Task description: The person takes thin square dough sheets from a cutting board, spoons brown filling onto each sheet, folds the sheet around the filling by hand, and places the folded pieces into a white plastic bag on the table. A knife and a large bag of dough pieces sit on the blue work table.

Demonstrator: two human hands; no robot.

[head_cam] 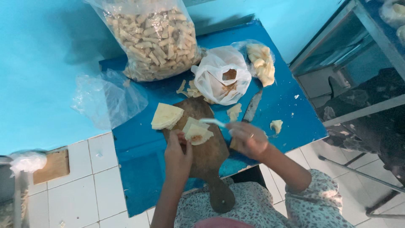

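**Filling a wrapper on the wooden board**

I am pressing my left hand (177,153) down on the near edge of a pale dough wrapper (197,133) that is lying on the wooden cutting board (206,160), my fingers curled onto it, with a small dab of brownish filling sitting in the wrapper's middle. My right hand (249,139) is closed around the handle of a white plastic spoon (213,122), whose bowl is hovering just over the wrapper's far corner. A stack of folded wrappers (166,116) is resting on the board's upper left end. Beyond the board, a white plastic bag (221,74) is gaping open, showing brown filling inside, and a large clear bag of rolled pieces (154,40) is standing at the back of the blue table (287,101). A knife (252,106) is lying on the table just right of the board, near a scrap of dough (276,125).
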